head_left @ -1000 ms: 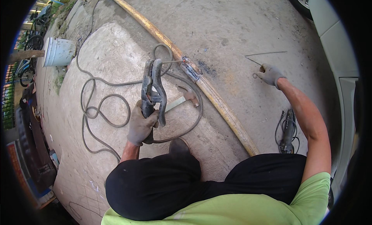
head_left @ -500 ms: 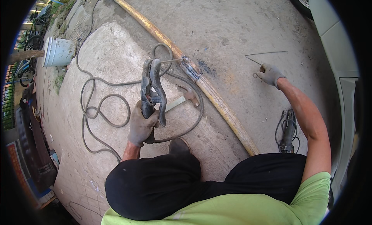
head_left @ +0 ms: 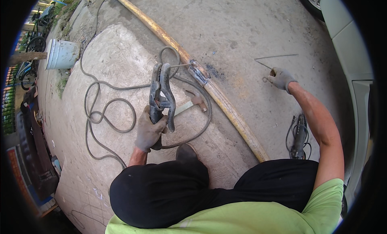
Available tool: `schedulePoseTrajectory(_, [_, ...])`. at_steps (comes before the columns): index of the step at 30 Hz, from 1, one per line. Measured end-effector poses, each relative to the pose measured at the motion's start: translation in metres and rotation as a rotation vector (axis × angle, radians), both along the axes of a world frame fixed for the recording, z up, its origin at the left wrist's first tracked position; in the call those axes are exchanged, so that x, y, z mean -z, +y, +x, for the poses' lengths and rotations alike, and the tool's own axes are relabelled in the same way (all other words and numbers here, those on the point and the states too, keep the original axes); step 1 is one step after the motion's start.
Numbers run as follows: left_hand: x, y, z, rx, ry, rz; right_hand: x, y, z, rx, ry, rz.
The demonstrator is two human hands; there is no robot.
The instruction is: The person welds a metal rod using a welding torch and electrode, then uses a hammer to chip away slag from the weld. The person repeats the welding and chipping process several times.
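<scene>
My gloved left hand (head_left: 149,131) is closed round the handle of a black welding electrode holder (head_left: 155,91). A thin welding rod (head_left: 180,66) sticks out of its jaws toward the dark, rough joint (head_left: 198,73) on a long rusty-yellow pipe (head_left: 229,103); whether the tip touches, I cannot tell. Under the holder lies a claw hammer (head_left: 196,99), its pale handle partly hidden. Over the concrete beyond the pipe, my gloved right hand (head_left: 282,79) grips a thin, sharply bent metal rod (head_left: 278,56); a small loop shows by the fingers.
A dark cable (head_left: 134,117) coils across the ground round the holder. Near my right knee lies a black power tool (head_left: 299,137) with its cord. A pale vehicle (head_left: 348,40) borders the right side. At the left stand a white bucket (head_left: 62,54) and bicycles (head_left: 35,44).
My left hand and the electrode holder have shifted slightly to the right. The right hand with the bent rod stays almost where it was.
</scene>
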State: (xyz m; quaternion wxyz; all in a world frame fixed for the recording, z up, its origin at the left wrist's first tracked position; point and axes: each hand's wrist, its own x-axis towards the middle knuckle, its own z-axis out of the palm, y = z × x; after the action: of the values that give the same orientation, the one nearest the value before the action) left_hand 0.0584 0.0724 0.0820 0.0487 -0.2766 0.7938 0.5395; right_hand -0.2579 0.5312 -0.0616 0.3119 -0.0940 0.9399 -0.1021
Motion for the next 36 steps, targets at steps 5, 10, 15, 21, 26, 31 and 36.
schedulePoseTrajectory(5, [-0.01,0.005,-0.003,0.031,-0.031,-0.033,0.002,0.001,0.001,0.017,0.005,0.005])
schedulePoseTrajectory(10, [-0.004,0.003,0.001,0.028,-0.009,-0.034,0.001,-0.001,0.0,0.026,-0.006,0.003])
schedulePoseTrajectory(15, [0.009,-0.003,0.007,0.006,0.015,0.045,0.005,0.005,-0.001,-0.004,0.029,0.013])
schedulePoseTrajectory(21, [0.042,-0.039,0.024,-0.353,0.063,0.83,0.005,0.002,-0.001,-0.004,0.014,-0.002])
schedulePoseTrajectory(26, [0.059,-0.048,0.032,-0.493,0.032,1.072,0.006,0.004,-0.003,-0.001,0.003,0.003])
schedulePoseTrajectory(31, [0.049,-0.029,0.034,-0.363,0.079,0.781,0.01,0.007,-0.004,-0.01,0.009,0.012])
schedulePoseTrajectory(36, [0.017,-0.001,0.014,0.014,-0.035,0.048,0.007,0.004,-0.002,-0.008,0.022,0.011])
